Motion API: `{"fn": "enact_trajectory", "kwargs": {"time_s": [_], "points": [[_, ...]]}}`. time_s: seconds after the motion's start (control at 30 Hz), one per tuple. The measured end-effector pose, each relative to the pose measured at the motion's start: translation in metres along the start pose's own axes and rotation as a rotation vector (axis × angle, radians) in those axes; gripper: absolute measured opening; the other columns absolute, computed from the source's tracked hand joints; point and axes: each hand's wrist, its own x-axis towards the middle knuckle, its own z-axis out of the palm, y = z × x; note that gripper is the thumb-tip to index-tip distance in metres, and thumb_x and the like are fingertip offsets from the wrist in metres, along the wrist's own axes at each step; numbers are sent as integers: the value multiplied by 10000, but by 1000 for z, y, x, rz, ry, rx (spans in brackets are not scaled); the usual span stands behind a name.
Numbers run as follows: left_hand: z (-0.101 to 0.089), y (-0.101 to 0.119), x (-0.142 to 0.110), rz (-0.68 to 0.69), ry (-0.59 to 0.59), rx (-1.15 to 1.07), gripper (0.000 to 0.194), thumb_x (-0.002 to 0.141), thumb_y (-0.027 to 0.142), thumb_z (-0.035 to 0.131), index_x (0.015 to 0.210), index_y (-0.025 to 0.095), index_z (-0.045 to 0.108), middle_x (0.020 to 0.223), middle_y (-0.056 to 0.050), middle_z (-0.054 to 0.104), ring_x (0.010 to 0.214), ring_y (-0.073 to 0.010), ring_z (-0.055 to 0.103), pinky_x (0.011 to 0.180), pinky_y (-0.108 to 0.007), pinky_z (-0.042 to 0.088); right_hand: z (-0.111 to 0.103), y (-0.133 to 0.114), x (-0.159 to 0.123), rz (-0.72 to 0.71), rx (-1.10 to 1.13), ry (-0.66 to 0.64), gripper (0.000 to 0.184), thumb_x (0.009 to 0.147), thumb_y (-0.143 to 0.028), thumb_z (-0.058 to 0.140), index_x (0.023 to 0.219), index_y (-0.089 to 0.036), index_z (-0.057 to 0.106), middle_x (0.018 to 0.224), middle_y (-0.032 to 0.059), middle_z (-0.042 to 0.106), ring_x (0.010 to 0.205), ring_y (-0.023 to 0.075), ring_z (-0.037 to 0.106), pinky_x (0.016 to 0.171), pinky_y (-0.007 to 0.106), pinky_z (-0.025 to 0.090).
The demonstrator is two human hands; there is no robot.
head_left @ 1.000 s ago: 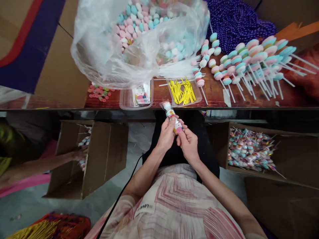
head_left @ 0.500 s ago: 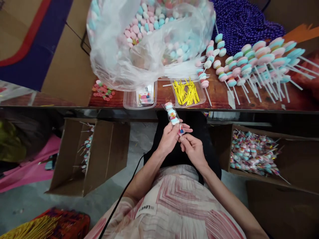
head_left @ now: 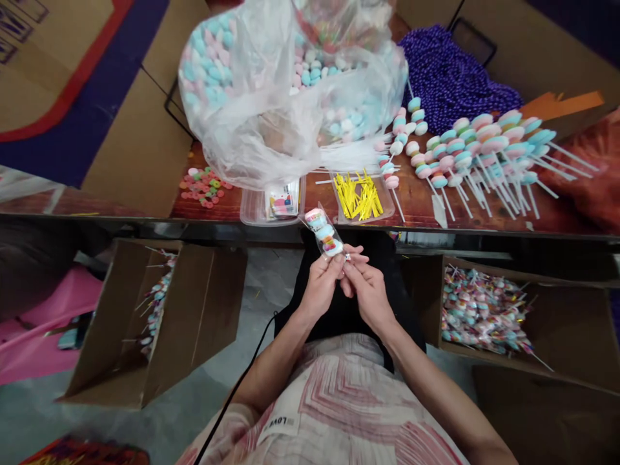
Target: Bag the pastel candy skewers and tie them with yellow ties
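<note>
A marshmallow lollipop (head_left: 324, 232) in a clear plastic wrapper is held over my lap, tilted up and to the left. My left hand (head_left: 321, 282) is closed around its lower end, below the pastel candies. Close against it, my right hand (head_left: 365, 284) pinches the bottom of the wrapper near the stick, which the fingers mostly hide. Just beyond my hands, a clear tray (head_left: 387, 208) holds yellow twist ties (head_left: 358, 196). Left of it stands a plastic tub (head_left: 249, 206) with printed cards (head_left: 283, 200).
A big plastic bag of candies (head_left: 261, 123) sits on the table, with unwrapped candy sticks (head_left: 484, 148) to its right and ring gummies (head_left: 205, 187) to its left. Cardboard boxes stand low on both sides; the right box (head_left: 562, 316) contains many wrapped lollipops (head_left: 484, 313).
My right hand has moved up against my left, and the wrapper's lower end is now mostly covered by fingers. The lollipop leans further left. The whole view has shifted slightly.
</note>
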Motion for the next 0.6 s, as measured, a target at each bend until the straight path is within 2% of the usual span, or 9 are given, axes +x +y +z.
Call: {"fn": "enact_trajectory", "kwargs": {"time_s": [0.07, 0.13, 0.2, 0.27, 0.3, 0.37, 0.43, 0.5, 0.6], "points": [[-4, 12, -1, -11, -78, -62, 403, 881, 452, 672, 1166, 168, 697, 1116, -136, 741, 919, -212, 704, 801, -313, 547, 7, -6, 4, 81, 143, -5, 382, 889, -490, 599, 647, -203, 526, 408, -85, 354, 398, 78, 283, 455, 245, 324], [-9, 24, -2, -11, -99, -125, 440, 834, 450, 727, 1182, 182, 691, 1028, -107, 733, 954, -228, 692, 834, -340, 547, 9, -14, 7, 117, 144, -102, 385, 901, -508, 572, 671, -202, 533, 396, -91, 346, 381, 76, 263, 447, 244, 310], [-13, 32, -1, 32, -52, -153, 391, 804, 423, 764, 1115, 195, 707, 808, -39, 671, 791, -180, 659, 727, -308, 544, 5, -25, 12, 66, -55, -268, 390, 944, -496, 502, 702, -196, 561, 446, -57, 461, 404, 88, 363, 474, 240, 337], [-13, 35, 2, 100, 20, -152, 309, 808, 392, 769, 1038, 191, 721, 641, 16, 532, 650, -130, 567, 652, -272, 509, -4, -40, 23, -73, -411, -397, 343, 966, -404, 480, 718, -195, 594, 580, -15, 592, 510, 104, 497, 549, 238, 381], [-13, 35, 4, 131, 52, -146, 278, 822, 379, 760, 1017, 184, 726, 604, 31, 475, 610, -111, 517, 645, -260, 491, -9, -49, 31, -165, -607, -410, 302, 958, -339, 494, 718, -196, 610, 656, 0, 634, 582, 114, 544, 597, 241, 395], [-12, 34, 8, 162, 95, -137, 246, 845, 359, 743, 998, 166, 736, 581, 46, 406, 559, -80, 419, 630, -239, 451, -17, -65, 53, -343, -932, -295, 219, 918, -246, 545, 728, -196, 641, 764, 27, 668, 703, 142, 585, 666, 255, 398], [-11, 33, 11, 140, 113, -143, 245, 858, 353, 730, 996, 151, 742, 583, 51, 371, 537, -66, 336, 575, -219, 389, -20, -78, 80, -427, -1137, -86, 195, 919, -214, 536, 776, -186, 665, 811, 60, 682, 771, 175, 599, 705, 276, 399], [-10, 31, 12, 90, 108, -159, 261, 852, 350, 733, 1010, 143, 743, 599, 45, 376, 540, -66, 307, 528, -212, 328, -19, -85, 106, -383, -1298, 51, 175, 909, -190, 527, 834, -176, 685, 843, 88, 698, 800, 202, 611, 704, 286, 401], [-12, 30, 12, 25, 81, -173, 284, 839, 316, 743, 1062, 140, 728, 637, 28, 435, 552, -63, 331, 531, -216, 317, -14, -86, 136, -222, -1502, 97, 169, 886, -188, 550, 925, -157, 711, 894, 138, 723, 835, 245, 640, 680, 298, 406]]}}
